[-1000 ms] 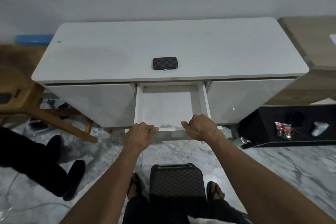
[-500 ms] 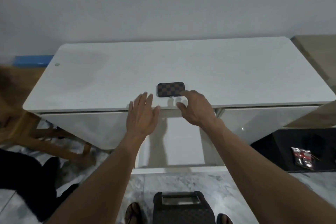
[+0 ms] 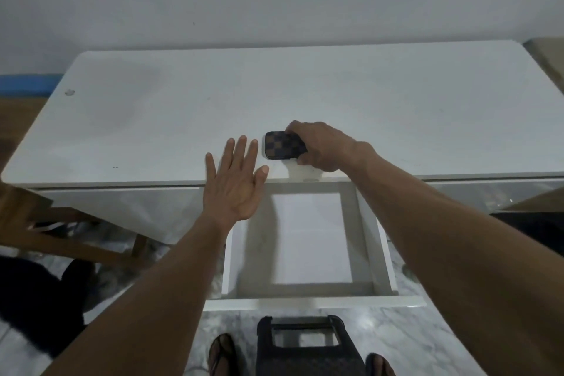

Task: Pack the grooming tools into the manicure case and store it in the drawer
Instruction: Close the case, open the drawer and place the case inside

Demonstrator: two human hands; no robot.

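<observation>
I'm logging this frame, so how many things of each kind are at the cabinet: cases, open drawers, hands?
Checkered manicure case, shut, on the cabinet top: 1
Open drawer, nothing seen inside: 1
Hands: 2, the left hand flat and open, the right hand gripping the case
Total: 4

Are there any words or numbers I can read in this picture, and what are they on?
None can be read.
The case in the right hand shows only a checkered pattern, no letters.
A small grey mark on the table top is too blurred to read.
The open drawer and the dark stool show no writing.
</observation>
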